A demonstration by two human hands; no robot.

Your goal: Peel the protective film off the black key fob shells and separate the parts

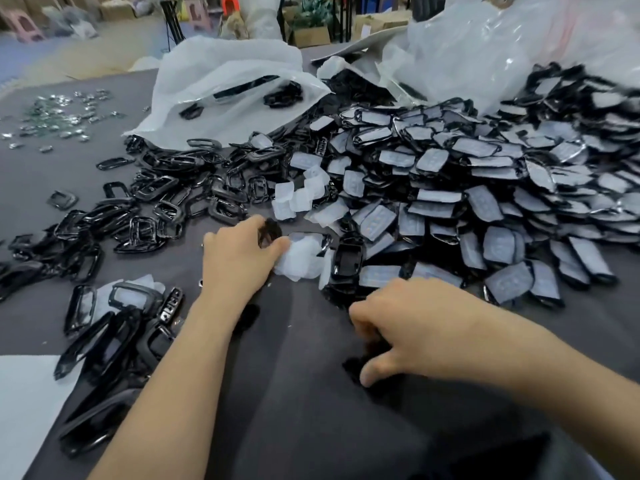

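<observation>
At desk centre our left hand [239, 261] pinches a black shell frame [270, 233] beside loose film [302, 258], our right hand [412, 329] curls over a blurred dark part [351, 366], grip unclear; the far-edge white bag [221, 81] holds several black frames [282, 95].

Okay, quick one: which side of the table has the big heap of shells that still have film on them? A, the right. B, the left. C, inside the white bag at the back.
A: the film-covered shells are heaped on the right side of the table, while the bare black frames lie spread on the left.
</observation>
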